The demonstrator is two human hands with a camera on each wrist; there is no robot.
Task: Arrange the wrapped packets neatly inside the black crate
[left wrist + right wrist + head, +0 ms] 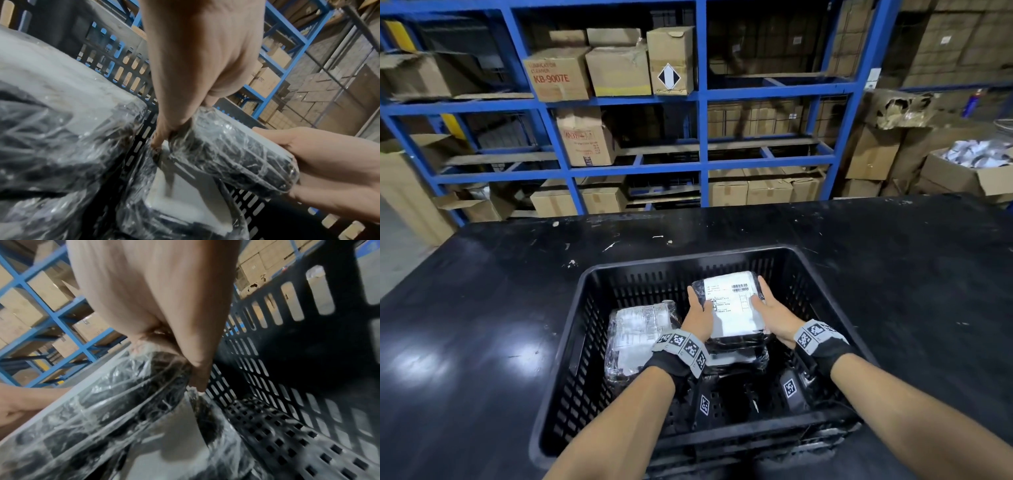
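A black slotted crate [688, 262] stands on the black table. Both hands hold one wrapped packet [736, 308], white label up, over the crate's right half. My left hand [699, 310] grips its left edge and my right hand [767, 308] its right edge, thumbs on top. In the left wrist view the left hand [180, 116] pinches the packet [232, 151], fingers underneath. The right hand [185, 363] clasps the packet [113, 402] the same way. A second packet [736, 356] lies just below it. A third packet [637, 332] lies in the crate's left half.
The black table [482, 308] stretches out on all sides of the crate. Blue shelving [702, 137] with cardboard boxes stands behind the table. An open carton [969, 171] of white bags sits at the far right. The crate's right wall [287, 353] is close to my right hand.
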